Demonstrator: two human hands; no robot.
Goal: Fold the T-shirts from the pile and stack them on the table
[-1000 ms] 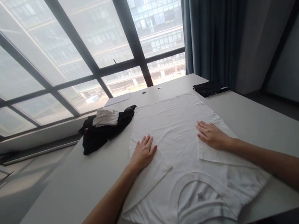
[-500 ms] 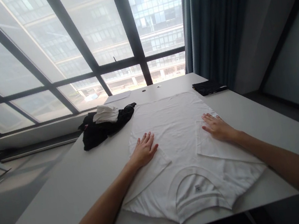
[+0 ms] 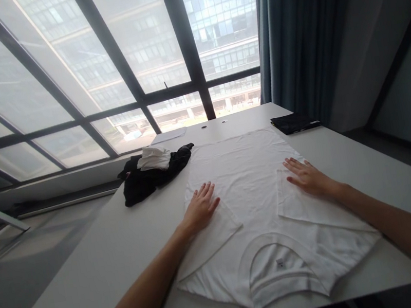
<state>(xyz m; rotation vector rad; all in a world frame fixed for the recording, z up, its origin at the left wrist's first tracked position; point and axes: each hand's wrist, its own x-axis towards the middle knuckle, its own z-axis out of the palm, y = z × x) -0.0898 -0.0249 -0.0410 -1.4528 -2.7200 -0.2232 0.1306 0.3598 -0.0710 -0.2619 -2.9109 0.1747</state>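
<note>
A white T-shirt [image 3: 249,183] lies spread on the white table [image 3: 103,274], its collar toward me and its hem at the far end. Both sleeves are folded inward over the body. My left hand [image 3: 201,209] rests flat on the left sleeve, fingers stretched out. On the right sleeve, by the shirt's side edge, my right hand [image 3: 308,176] also lies flat with its fingers extended. Neither hand grips the cloth. A small printed label mark shows inside the collar.
Left of the shirt's hem is a crumpled black garment [image 3: 143,182] with a bunched white cloth [image 3: 153,158] on top. A folded black garment [image 3: 294,122] sits at the far right. Flat white sheets [image 3: 169,135] lie near the window, and a blue curtain [image 3: 288,36] hangs beyond the table.
The whole view has shifted slightly, so the table and shirt appear a little further right and lower. Both hands stay flat on the sleeves, in nearly the same places.
</note>
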